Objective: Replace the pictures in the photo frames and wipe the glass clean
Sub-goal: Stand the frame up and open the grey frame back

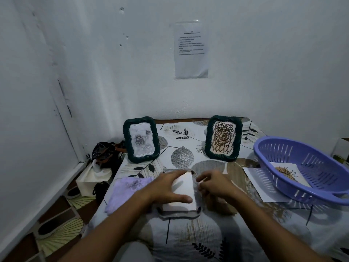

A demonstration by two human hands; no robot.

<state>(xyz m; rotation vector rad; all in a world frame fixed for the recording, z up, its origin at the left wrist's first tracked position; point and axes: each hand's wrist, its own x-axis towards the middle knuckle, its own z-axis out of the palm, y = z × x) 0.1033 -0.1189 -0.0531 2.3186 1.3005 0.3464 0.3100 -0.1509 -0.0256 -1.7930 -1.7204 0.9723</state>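
The left hand (166, 188) lies spread, pressing a white backing (184, 193) onto a frame lying face down (179, 215) near the table's (207, 242) front edge. The right hand (213, 183) pinches at its right side. Two green frames, one with roses (141, 139) and one with scribbles (224, 138), stand by the back edge. A lilac cloth (126, 190) waits at the left edge; wiping seems still ahead.

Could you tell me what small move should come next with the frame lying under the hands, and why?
Probably lift out the white sheet: the frame lies face down, the left hand steadies that sheet, and the right hand is picking at its edge.
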